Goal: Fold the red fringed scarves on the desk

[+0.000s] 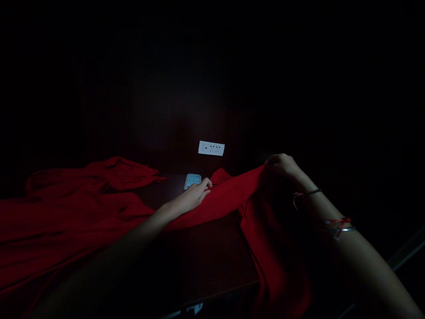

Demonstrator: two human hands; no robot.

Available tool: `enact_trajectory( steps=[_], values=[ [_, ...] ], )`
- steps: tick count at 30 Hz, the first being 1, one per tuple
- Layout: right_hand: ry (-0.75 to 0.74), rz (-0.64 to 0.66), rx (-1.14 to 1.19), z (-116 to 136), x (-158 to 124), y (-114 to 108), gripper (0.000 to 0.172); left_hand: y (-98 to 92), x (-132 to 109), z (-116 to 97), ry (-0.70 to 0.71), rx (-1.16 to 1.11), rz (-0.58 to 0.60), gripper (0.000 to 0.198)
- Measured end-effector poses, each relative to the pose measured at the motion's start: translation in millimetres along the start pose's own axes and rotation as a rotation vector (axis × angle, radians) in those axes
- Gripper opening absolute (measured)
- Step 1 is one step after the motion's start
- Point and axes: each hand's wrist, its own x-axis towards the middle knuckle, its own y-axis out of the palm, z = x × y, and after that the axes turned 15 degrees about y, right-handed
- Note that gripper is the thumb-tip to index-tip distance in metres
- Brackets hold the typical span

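A long red cloth (226, 199) stretches in a folded band between my two hands. My right hand (282, 165) is raised at the band's far right end, its fingers closed on the cloth's corner. Against the upper edge of the same band, my left hand (198, 193) has its fingers curled, gripping the cloth. More of the red fabric lies bunched in loose folds to the left, with what looks like a frayed edge near the middle. Another part of red fabric hangs over the table's right edge, below my right hand.
A lit phone (192, 179) lies just behind my left hand on the dark table (212, 257). On the dark wall behind is a white socket plate (211, 148). The table's front and right edges show faintly; the surroundings are almost black.
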Motion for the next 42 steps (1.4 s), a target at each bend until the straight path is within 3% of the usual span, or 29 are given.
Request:
enact_trajectory(
  steps=[6,12,19,24,33,42],
  values=[
    [0.109,0.087,0.09,7,1,-3,0.018,6.7,1,-4,0.029,-0.038,-0.022,0.025],
    [0.052,-0.023,-0.047,11,4,4,0.021,-1.7,-1,-9,-0.065,-0.05,-0.018,0.04],
    [0.037,-0.067,-0.045,6,5,13,0.025,-18.1,4,-12,-0.007,-0.026,0.055,0.022],
    [0.024,-0.078,-0.03,1,4,13,0.023,-22.3,7,-13,-0.069,-0.062,-0.025,0.01],
    [-0.011,-0.039,0.094,-8,-6,15,0.017,-24.6,7,-12,-0.094,-0.087,-0.002,0.011],
    [-0.001,0.019,0.08,-7,-11,16,0.016,-27.6,7,-14,-0.19,-0.133,0.115,0.012]
  ],
)
